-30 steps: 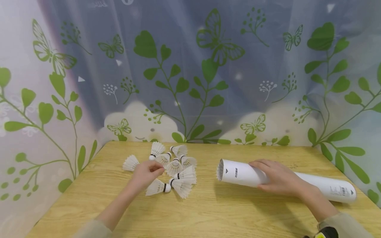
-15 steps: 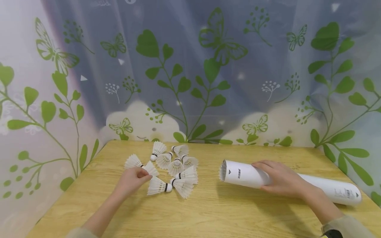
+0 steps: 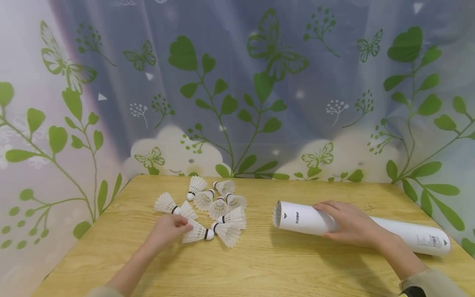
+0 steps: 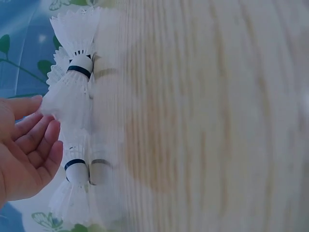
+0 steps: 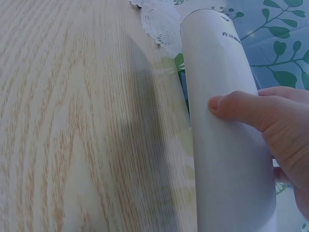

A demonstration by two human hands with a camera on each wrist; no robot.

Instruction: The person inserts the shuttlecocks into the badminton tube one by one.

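Note:
Several white shuttlecocks (image 3: pixel 219 206) lie in a loose pile on the wooden table (image 3: pixel 259 264), left of centre. Two more (image 3: pixel 174 206) lie in a row at the pile's left edge. My left hand (image 3: pixel 177 225) rests just in front of them, fingers loosely curled and holding nothing. In the left wrist view its fingertips (image 4: pixel 50 131) nearly touch the feathers of a shuttlecock (image 4: pixel 67 104). A long white tube (image 3: pixel 300 217) lies on its side at the right, open end towards the pile. My right hand (image 3: pixel 349 225) grips the tube (image 5: pixel 217 63), thumb (image 5: pixel 236 106) against its side.
A curtain printed with green leaves and butterflies (image 3: pixel 237 90) closes off the back and both sides of the table. Bare wood (image 3: pixel 256 206) separates the pile from the tube's mouth. The table's left edge (image 3: pixel 85 243) runs close to my left forearm.
My left hand laid a shuttlecock in line with the far-left one, let go and drew back towards me. My right hand kept its hold on the tube.

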